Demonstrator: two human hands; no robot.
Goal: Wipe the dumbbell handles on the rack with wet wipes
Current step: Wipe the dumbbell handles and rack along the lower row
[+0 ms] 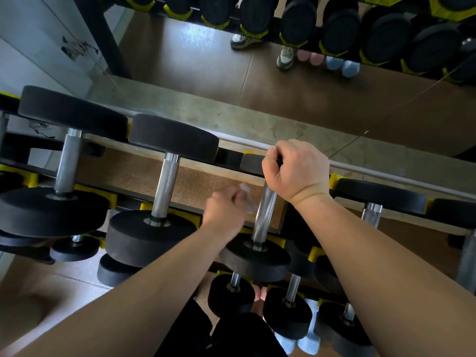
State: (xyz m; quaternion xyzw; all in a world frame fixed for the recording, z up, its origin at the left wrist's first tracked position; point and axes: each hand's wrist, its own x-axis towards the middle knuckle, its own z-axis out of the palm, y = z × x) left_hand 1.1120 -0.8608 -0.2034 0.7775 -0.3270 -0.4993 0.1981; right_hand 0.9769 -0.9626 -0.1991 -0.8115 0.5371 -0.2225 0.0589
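Closest, below both forearms, small dumbbells (pixel 231 292) sit on a lower shelf of the rack (pixel 190 219). Just beyond them, under the left wrist, lies the near black head of the dumbbell (pixel 255 258) that both hands are on, resting in yellow cradles on the upper shelf. Its knurled steel handle (pixel 265 212) runs away between the two hands. The left hand (pixel 226 215) is curled round a crumpled wet wipe (pixel 246 199), holding it right at the left side of the handle, about midway along. Farther along, the right hand (pixel 296 171) is closed over the far end of the same dumbbell, fingers wrapped where the handle meets the far head. Left of the left hand, two larger dumbbells (pixel 164 181) lie parallel. Beyond the right hand, a mirror (pixel 283 81) shows floor and more dumbbells.
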